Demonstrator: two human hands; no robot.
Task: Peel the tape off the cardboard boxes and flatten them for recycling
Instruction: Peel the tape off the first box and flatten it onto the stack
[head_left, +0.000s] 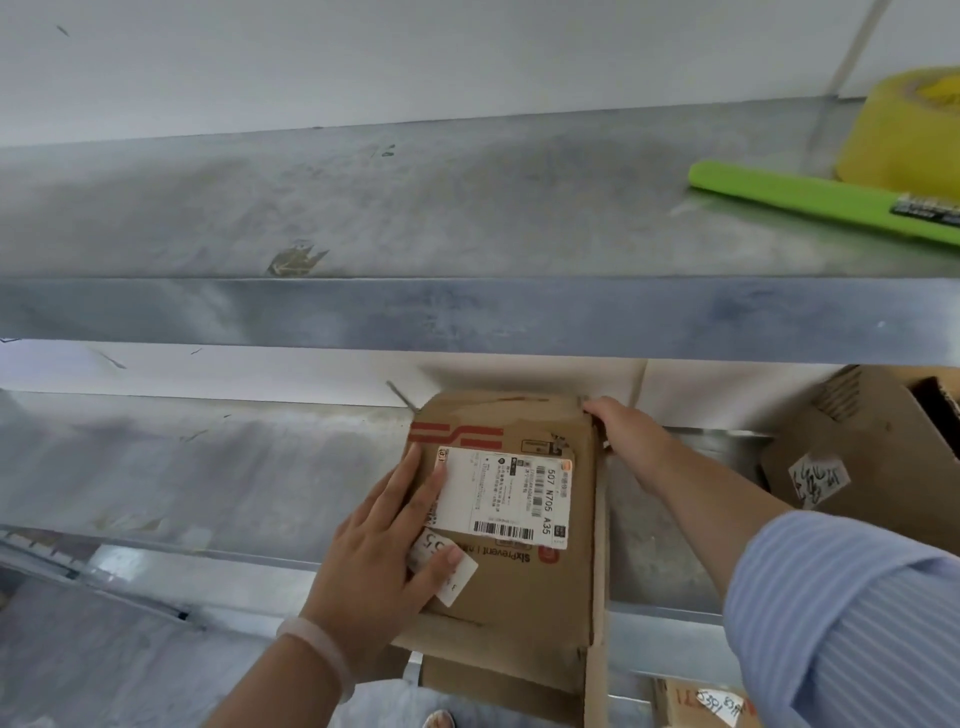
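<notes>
- Upper metal shelf (415, 208): spans the full width of the view, above the work level.
- Lower metal bench (208, 467): carries the items below.
- Cardboard box (524, 597): lies at the middle of the bench, printed top face up, its near end past the bench's front edge.
- Second cardboard box (872, 447): stands at the right, tilted, apart from the first.
- Striped sleeve (857, 613): covers the right upper arm.
- Left hand (384, 561): flat on the box's top face, fingers straight and spread, pressing down; it grasps nothing.
- Right hand (628, 436): at the box's far right corner, fingers curled over the edge and gripping it. Whether tape is pinched there cannot be told.
- Shipping label (498, 493): white, stuck to the top face, just beside the left fingertips.
- Yellow tape roll (904, 130): on the upper shelf, far right.
- Green tool (810, 200): lies in front of the roll, touching it.
- Small white sticker (447, 571): partly under the left thumb.
- Pale bracelet (322, 649): on the left wrist.
</notes>
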